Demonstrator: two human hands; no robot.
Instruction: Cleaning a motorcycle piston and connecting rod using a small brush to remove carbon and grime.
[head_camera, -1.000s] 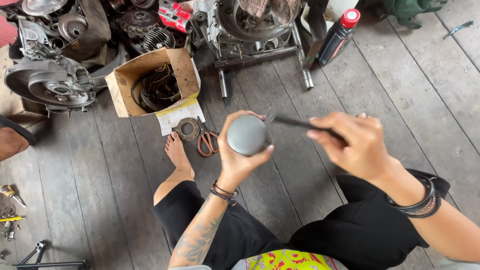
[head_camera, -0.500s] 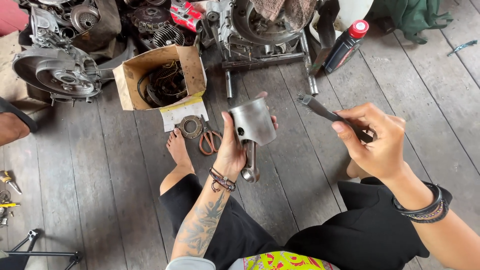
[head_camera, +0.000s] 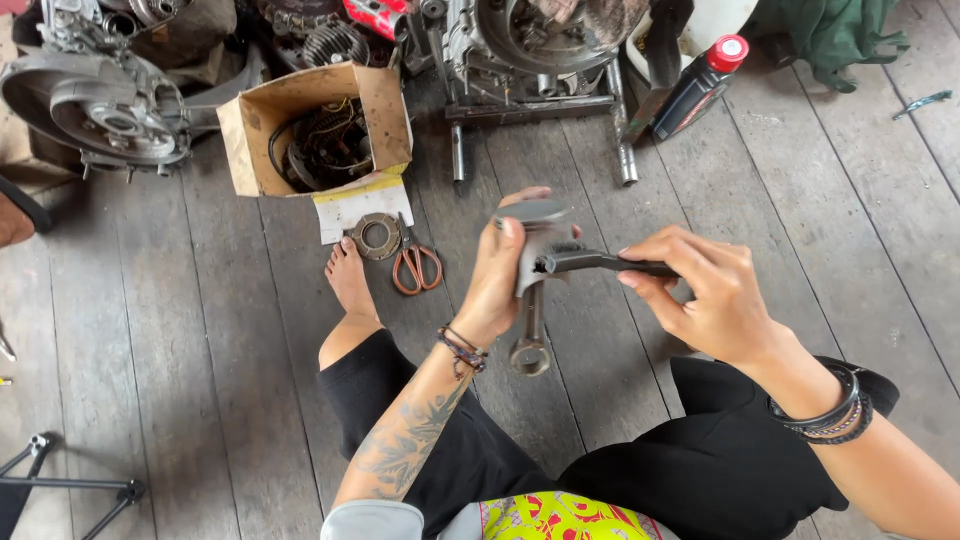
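Across the top of the frame, engine parts are crowding the grey plank floor (head_camera: 200, 330): a grey metal engine casing (head_camera: 95, 110) is lying at the upper left, an open brown cardboard box of dark coiled wires (head_camera: 320, 125) is sitting just right of it, and a stripped metal engine block on a tube stand (head_camera: 540, 60) is filling the upper middle. A black plastic bottle with a red cap (head_camera: 700, 85) is leaning beside that stand at the upper right. Below the box, a rusty round metal ring (head_camera: 377, 235) and orange-handled scissors (head_camera: 415, 262) are lying just beside the person's bare foot (head_camera: 350, 285).

In the centre of the frame, the left hand (head_camera: 495, 285) is curling closed around a grey metal piston with its connecting rod hanging down (head_camera: 530, 300), holding it clear above the floor. The right hand (head_camera: 710, 295) is pinching a dark slim metal tool (head_camera: 600, 263) between narrowed fingers, its tip touching the piston's side.
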